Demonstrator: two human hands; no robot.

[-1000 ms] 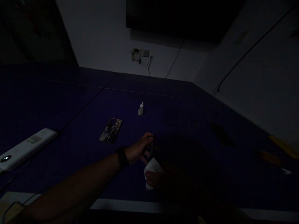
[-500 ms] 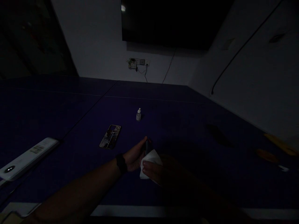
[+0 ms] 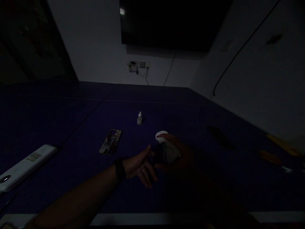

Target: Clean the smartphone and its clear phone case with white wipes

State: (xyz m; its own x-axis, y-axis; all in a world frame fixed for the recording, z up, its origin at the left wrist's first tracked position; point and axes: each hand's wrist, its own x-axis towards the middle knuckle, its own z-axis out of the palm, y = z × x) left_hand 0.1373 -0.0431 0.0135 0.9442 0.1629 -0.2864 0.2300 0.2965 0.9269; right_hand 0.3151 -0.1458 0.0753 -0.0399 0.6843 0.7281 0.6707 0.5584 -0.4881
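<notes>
My left hand (image 3: 140,170), a dark band (image 3: 119,169) on its wrist, has its fingers spread apart beside a dark, flat object (image 3: 157,153) that looks like a phone. Its thumb and fingertips come close to that object's left edge; in the dim light I cannot tell whether they touch. Curled round the other side, my right hand (image 3: 182,154) grips a crumpled white tissue (image 3: 171,152) together with the dark object. Past my hands, a patterned phone case (image 3: 111,142) lies flat on the purple table, and a small white-capped dropper bottle (image 3: 139,119) stands upright.
A long white device (image 3: 28,166) with a round dark end lies at the left. A dark flat thing (image 3: 220,137) and an orange item (image 3: 270,156) rest at the right. The purple tabletop (image 3: 152,109) reaches the wall, under a large screen (image 3: 166,25).
My right hand has swung right and up, tilting the dark object and tissue away from my left hand. My left fingers have opened out from around it. The view has shifted slightly.
</notes>
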